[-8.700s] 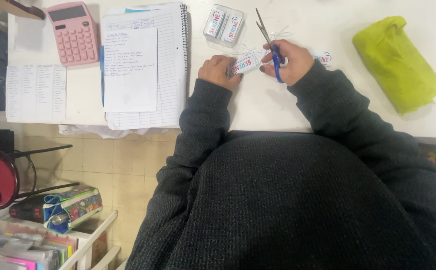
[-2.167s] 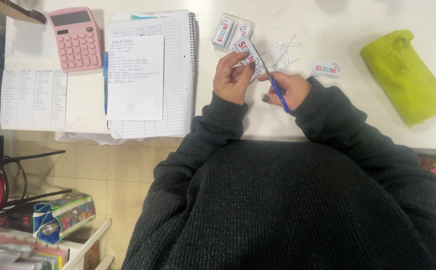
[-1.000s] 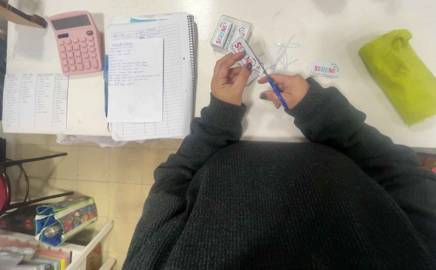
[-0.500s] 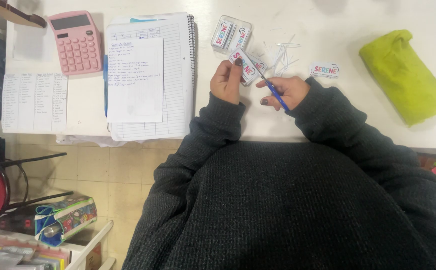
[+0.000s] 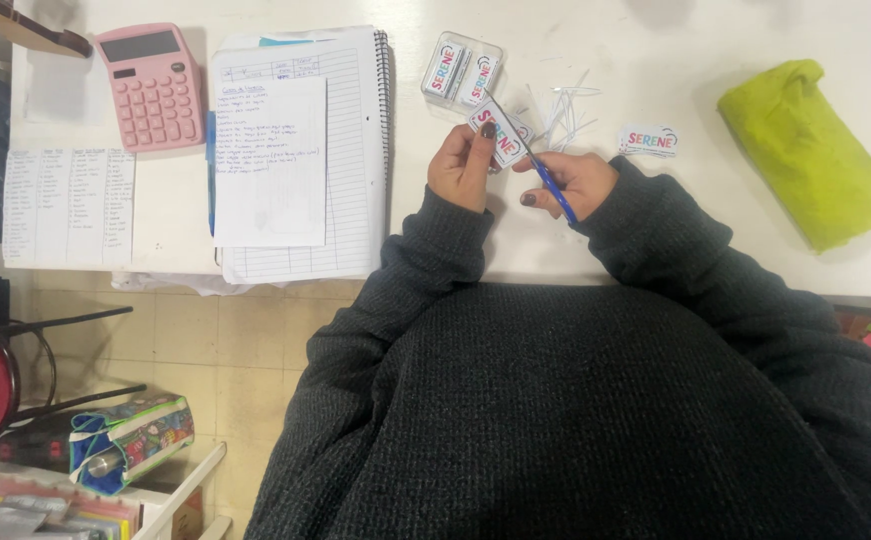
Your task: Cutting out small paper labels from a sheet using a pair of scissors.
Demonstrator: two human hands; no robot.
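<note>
scissors (image 5: 546, 180) with blue handles sit in the right hand (image 5: 571, 180), fingers closed through the loops, the blades running up and to the left toward the small printed card (image 5: 499, 142). the card lies directly left of and just above that hand, touching or nearly touching the blade tips; whether the blades are parted or closed on its edge is too small to tell. the left hand (image 5: 463, 165) is the nearer one to the card: it pinches the card between thumb and fingers, thumbnail on its face, lifted a little off the surface (image 5: 656, 240). the card's long axis is tilted, running from upper left down to lower right, roughly across the line of the blades.

the card is a small white rectangle with rounded corners and a multicoloured printed word on it, thin and flat like a sticker or label. just above the card a clear plastic tray (image 5: 463, 70) holds two more of the same kind, side by side. to the right of the card lies a scatter of thin white trimmed strips (image 5: 566, 105), and further right a single card (image 5: 649, 140) lies flat on the surface, just above the right sleeve. well to the right of that is a crumpled lime green cloth (image 5: 806, 150). left of the card lies a spiral notebook (image 5: 356, 150) with a loose sheet on top, and beyond it a pink calculator (image 5: 153, 85).
</note>
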